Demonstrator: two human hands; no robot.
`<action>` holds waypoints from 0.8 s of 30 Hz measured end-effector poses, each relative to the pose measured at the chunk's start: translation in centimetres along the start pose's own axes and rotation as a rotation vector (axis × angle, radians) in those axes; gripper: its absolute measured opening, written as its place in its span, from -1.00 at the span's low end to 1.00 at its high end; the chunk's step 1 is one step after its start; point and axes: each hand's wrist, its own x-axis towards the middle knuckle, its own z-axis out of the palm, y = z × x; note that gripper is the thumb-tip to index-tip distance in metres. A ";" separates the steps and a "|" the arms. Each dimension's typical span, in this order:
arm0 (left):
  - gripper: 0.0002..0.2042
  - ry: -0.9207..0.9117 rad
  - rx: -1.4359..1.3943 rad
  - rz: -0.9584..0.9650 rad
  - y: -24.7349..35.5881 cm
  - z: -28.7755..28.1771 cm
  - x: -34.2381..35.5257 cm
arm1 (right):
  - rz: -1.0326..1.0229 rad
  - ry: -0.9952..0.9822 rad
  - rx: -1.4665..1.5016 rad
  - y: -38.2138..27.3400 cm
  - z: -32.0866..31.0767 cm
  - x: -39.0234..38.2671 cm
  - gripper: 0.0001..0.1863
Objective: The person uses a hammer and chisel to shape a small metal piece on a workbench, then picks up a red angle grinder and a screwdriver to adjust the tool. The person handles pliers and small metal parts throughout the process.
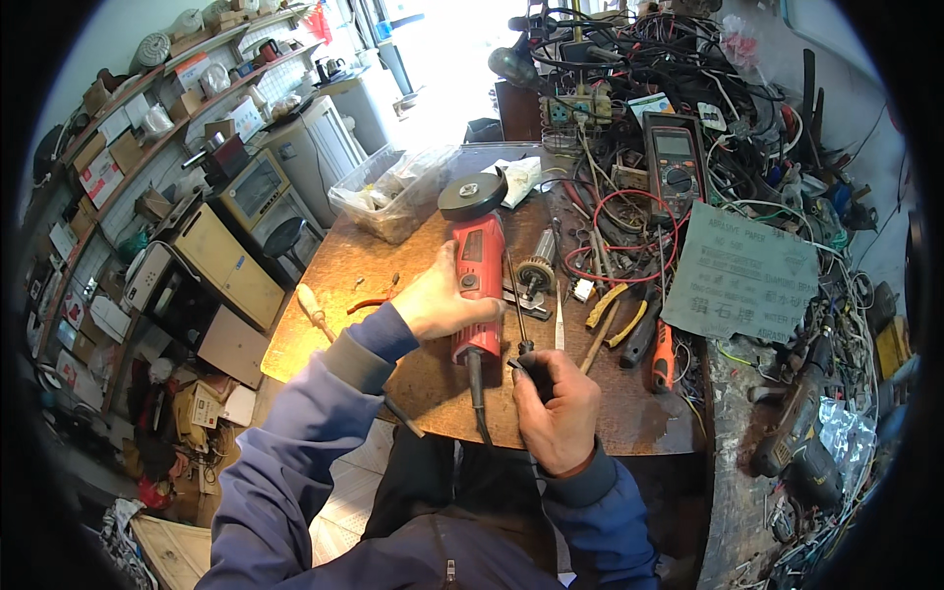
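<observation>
A red angle grinder (479,254) lies lengthwise on the wooden workbench, its black disc guard end (472,197) pointing away from me and its cord toward my lap. My left hand (447,300) is wrapped around the grinder's body. Close to the bench's front edge, my right hand (559,408) is closed on a screwdriver (516,305) with a long thin shaft; its handle is mostly hidden by the fingers. The shaft points away from me, along the grinder's right side. Just beyond it sits a motor armature (536,273) with a copper commutator.
A clear plastic bin (388,211) stands at the bench's far left. Yellow-handled pliers (629,320), an orange-handled tool (664,354) and a green abrasive sheet (742,270) lie to the right. Behind them are a multimeter (677,162) and tangled cables. A power drill (801,433) rests far right.
</observation>
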 end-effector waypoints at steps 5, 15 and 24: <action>-0.07 -0.038 -0.392 -0.045 -2.0 -0.5 -0.8 | -0.078 0.017 -0.002 0.6 0.1 0.0 -0.86; -0.26 -0.205 -1.239 -0.084 -7.0 -1.2 -2.5 | -0.096 0.009 -0.009 0.9 0.5 0.2 -0.88; -0.30 -0.247 -1.369 0.043 -8.2 -0.1 -4.0 | -0.037 0.023 -0.027 1.0 0.8 -0.1 -0.86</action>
